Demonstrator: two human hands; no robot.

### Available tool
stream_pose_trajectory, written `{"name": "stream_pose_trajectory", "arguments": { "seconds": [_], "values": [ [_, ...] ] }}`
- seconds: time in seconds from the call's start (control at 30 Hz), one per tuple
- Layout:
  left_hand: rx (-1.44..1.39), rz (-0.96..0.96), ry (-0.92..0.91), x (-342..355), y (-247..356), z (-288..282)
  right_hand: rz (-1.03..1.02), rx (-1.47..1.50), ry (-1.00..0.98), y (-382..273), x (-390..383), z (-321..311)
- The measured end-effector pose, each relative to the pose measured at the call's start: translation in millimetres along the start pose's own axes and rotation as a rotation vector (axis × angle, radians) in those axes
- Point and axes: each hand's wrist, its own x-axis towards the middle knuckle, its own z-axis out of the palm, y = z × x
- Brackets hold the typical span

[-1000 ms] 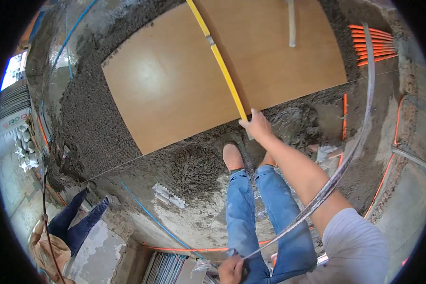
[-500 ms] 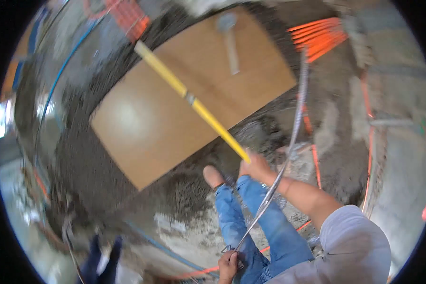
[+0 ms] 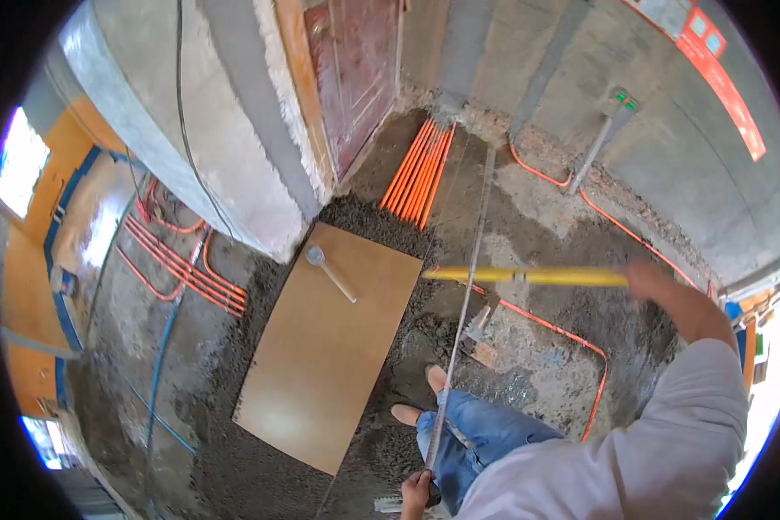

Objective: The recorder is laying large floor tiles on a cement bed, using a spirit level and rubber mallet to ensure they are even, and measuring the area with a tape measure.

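My right hand [image 3: 646, 282], slightly blurred, grips the end of a long yellow level [image 3: 568, 276], held horizontally to the right of the large tan board [image 3: 321, 364]. Low at the bottom, my left hand [image 3: 416, 492] is closed on a long silvery measuring tape [image 3: 461, 329], which runs up toward the far wall. A pale mallet [image 3: 316, 257] lies on the board, which rests in wet grey mortar [image 3: 269, 295]. A trowel [image 3: 477, 334] lies on the floor near my feet, under the level's right side.
Orange conduits [image 3: 416, 173] fan out near a dark red door [image 3: 347, 87]. More orange pipes [image 3: 191, 269] and blue pipes [image 3: 156, 381] cross the left floor. A plastered pillar [image 3: 208, 130] stands behind the board; a concrete wall [image 3: 650, 165] with conduit is at the right.
The level has come off the board, swung from upright in view to horizontal at the right with my right hand. The view has turned and tilted up toward the walls. My left hand keeps its hold.
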Motion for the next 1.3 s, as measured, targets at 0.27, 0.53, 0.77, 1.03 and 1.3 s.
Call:
{"name": "stream_pose_trajectory", "arguments": {
  "seconds": [0.27,0.53,0.77,1.03,1.3],
  "values": [
    [0.253,0.057,0.012,-4,7,-72,0.201,-0.256,0.264,93,46,-83],
    [0.443,0.024,0.137,-34,31,-88,0.411,-0.311,0.349,156,31,-163],
    [0.155,-0.106,0.115,-35,42,-59,0.446,-0.285,0.39,179,62,-205],
    [0.078,-0.187,0.117,-36,58,-44,0.374,-0.271,0.445,183,125,-216],
    [0.1,-0.189,0.091,-31,57,-71,0.37,-0.284,0.377,152,116,-240]
  ]
}}
